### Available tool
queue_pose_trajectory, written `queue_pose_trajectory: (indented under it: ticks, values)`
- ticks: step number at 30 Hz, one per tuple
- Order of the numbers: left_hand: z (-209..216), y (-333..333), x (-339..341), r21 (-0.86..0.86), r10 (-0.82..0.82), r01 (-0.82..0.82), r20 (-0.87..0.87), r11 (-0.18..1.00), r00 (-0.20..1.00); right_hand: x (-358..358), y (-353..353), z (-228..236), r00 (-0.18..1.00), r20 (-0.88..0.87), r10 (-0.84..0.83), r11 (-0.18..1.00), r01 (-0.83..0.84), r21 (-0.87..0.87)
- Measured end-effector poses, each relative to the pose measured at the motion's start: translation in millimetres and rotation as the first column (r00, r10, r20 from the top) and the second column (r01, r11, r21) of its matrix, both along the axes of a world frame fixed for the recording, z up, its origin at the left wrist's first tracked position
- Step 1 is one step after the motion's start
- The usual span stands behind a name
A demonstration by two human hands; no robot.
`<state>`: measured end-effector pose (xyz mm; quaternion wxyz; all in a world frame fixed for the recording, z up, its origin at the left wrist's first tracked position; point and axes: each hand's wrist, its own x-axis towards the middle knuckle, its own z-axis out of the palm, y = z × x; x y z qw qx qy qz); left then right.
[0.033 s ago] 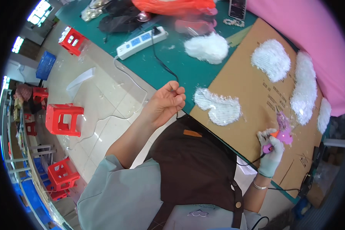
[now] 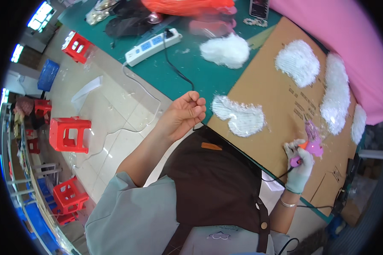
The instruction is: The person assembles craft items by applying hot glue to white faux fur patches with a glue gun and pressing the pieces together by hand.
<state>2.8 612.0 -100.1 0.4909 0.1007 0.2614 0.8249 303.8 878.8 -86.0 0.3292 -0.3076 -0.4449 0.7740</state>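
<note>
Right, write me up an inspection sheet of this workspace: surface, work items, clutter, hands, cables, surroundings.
Surface: green tabletop, partly covered by a brown cardboard sheet.
Work items: white fluffy pieces, one on the green, others on or along the cardboard; pink glue gun.
Clutter: orange plastic and black material at the far side; pink cloth along the right.
Hands: bare left hand curled, contents unclear; gloved right hand grips the glue gun.
Cables: black cable from the power strip toward the left hand; white cable across the floor.
Surroundings: red stools and a blue bin.
</note>
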Motion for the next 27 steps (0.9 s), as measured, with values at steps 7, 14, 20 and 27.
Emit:
queue_pose_trajectory:
  ticks: [7,14,20,27]
  values:
    - [1,-1,-5,-0.227,-0.037,-0.006,-0.185,0.974,0.982,2,5,-10,0.995,-0.082,0.048,0.999,-0.048,-0.006]
    - [37,68,-16,-0.455,-0.37,-0.23,-0.868,0.861,0.331,3,6,-10,0.989,-0.137,0.058,0.998,-0.06,-0.01]
    - [38,126,10,-0.555,-0.638,-0.314,-0.667,0.77,-0.385,2,3,-7,0.986,-0.157,0.063,0.998,-0.062,0.011]
    - [49,138,13,-0.689,-0.748,-0.313,-0.528,0.654,-0.403,-1,0,-1,0.989,-0.145,0.031,0.999,-0.034,-0.02]
